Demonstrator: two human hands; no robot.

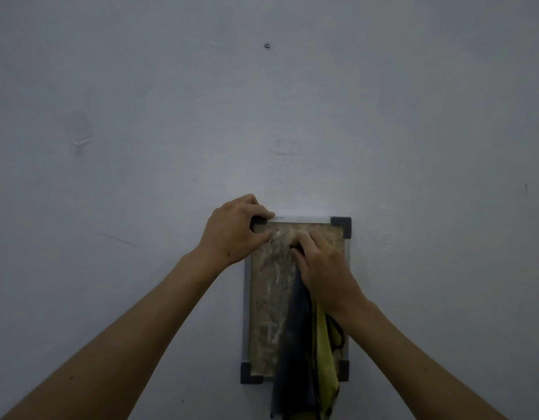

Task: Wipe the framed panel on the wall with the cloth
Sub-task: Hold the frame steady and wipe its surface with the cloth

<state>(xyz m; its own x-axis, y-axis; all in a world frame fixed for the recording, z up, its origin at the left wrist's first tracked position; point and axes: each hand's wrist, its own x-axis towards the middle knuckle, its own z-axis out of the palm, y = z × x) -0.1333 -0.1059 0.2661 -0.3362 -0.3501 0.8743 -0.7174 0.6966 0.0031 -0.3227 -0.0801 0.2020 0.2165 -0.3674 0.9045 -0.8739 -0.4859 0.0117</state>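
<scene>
My left hand (231, 230) gripped the upper left corner of the framed panel (269, 301). My right hand (319, 262) held the cloth (295, 334) bunched against its top; steady downward strokes would probably clean best.

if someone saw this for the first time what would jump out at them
Low in the middle of the bare grey wall, a dusty brownish framed panel with dark corner caps draws the eye. The left hand grips its top left corner, while the right hand presses a dark grey and yellow cloth against its upper part, the cloth hanging down past the bottom edge.
</scene>
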